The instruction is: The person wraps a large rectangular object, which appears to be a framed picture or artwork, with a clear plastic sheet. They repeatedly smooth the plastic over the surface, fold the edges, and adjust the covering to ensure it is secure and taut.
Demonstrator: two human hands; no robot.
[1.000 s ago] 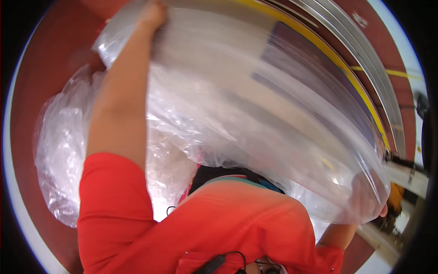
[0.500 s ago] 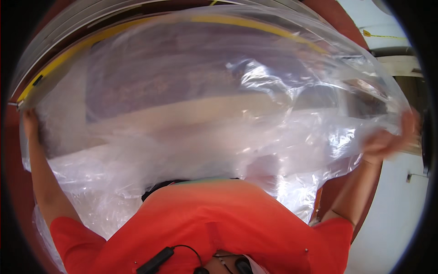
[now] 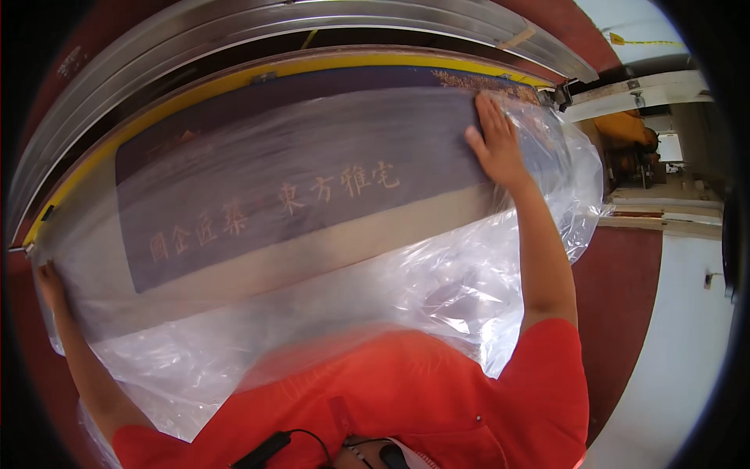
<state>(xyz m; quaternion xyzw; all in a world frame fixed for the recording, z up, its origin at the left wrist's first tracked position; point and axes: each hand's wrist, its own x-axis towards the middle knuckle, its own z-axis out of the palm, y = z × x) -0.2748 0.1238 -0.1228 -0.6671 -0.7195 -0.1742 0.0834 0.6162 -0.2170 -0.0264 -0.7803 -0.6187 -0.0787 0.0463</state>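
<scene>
A clear plastic sheet [image 3: 437,289] drapes over a large wide panel with a dark purple printed area [image 3: 328,141] and a pale beige border [image 3: 375,229]. Gold-coloured characters show through the film. At the panel's left end, my left hand [image 3: 51,285] is closed on the plastic sheet, its fingertips small and partly hidden. My right hand [image 3: 498,144] lies flat on the sheet near the panel's upper right, fingers stretched out and thumb apart. Below the panel, loose crinkled film hangs in front of my red shirt.
A yellow strip [image 3: 195,88] runs along the panel's far edge. Behind it are curved-looking metal rails [image 3: 328,17]. Dark red floor [image 3: 617,289] and a white surface [image 3: 687,336] lie to the right, with an opening holding an orange-yellow object [image 3: 625,133] beyond.
My right hand has moved inward and up from the far right onto the panel, flattening there. The billowing sheet has settled lower and closer to the panel. My left hand sits slightly lower.
</scene>
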